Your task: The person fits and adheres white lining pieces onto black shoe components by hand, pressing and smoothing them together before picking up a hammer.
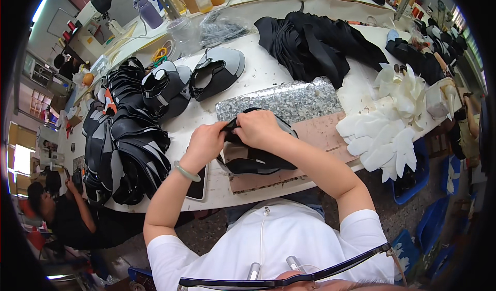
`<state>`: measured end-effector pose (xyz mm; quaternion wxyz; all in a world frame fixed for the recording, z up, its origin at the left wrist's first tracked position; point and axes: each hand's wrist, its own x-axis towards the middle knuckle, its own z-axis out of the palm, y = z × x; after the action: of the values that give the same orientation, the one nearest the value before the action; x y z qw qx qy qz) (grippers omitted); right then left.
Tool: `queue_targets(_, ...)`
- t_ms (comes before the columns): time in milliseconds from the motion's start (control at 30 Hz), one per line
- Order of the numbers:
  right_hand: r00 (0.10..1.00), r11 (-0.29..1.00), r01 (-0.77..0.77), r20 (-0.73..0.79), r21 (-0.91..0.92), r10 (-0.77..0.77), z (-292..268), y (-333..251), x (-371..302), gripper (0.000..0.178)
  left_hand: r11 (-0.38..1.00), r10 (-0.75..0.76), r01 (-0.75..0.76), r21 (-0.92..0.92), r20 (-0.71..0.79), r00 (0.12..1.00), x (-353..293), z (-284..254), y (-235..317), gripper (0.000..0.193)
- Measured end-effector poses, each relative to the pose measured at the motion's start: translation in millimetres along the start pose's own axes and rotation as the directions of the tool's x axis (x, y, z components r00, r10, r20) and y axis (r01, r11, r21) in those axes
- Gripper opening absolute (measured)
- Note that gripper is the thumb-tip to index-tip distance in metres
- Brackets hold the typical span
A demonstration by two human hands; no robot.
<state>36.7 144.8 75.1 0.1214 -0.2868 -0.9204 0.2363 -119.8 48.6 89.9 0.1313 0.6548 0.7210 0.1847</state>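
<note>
A black shoe upper with a pale lining lies over a pinkish board, in front of a speckled grey stone slab. My left hand pinches its edge on the left side, a pale bangle on that wrist. Beside it, my right hand is closed on the upper's top edge, knuckles up. The two hands almost meet at the edge, and my fingertips are partly hidden by the fabric. Behind the left hand stands a finished-looking grey and black upper, with another grey and black upper beside it.
Stacked black and grey uppers fill the table's left side. Black fabric pieces are heaped at the back, white cut pieces at right. A dark-screened tablet-like thing lies by my left forearm. Another person sits at left.
</note>
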Motion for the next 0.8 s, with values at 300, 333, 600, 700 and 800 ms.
queue_targets(300,0.974,0.975,-0.168,0.179,0.148,0.141,-13.1,23.8,14.3,0.031,0.961,-0.120,0.196,-0.194,0.342,0.932,19.3,-27.1,4.5,0.026)
queue_targets(333,0.970,0.976,-0.170,0.197,0.137,0.142,-14.4,22.2,15.6,0.031,0.961,-0.122,0.196,-0.193,0.341,0.932,19.2,-26.8,-0.8,0.026)
queue_targets(600,0.981,0.996,-0.069,0.178,-0.056,0.078,-4.6,6.7,14.3,0.037,0.983,-0.099,0.154,-0.102,0.416,0.904,25.2,-13.6,1.8,0.020)
queue_targets(700,0.973,0.997,-0.073,0.221,0.013,0.068,-6.6,15.4,11.9,0.032,0.964,-0.061,0.150,-0.221,0.366,0.929,21.1,-9.4,-8.5,0.024)
queue_targets(800,0.935,0.993,-0.062,0.353,0.102,0.022,-16.1,31.6,17.8,0.036,0.927,-0.034,0.147,-0.345,0.312,0.949,17.3,-4.8,-16.1,0.027)
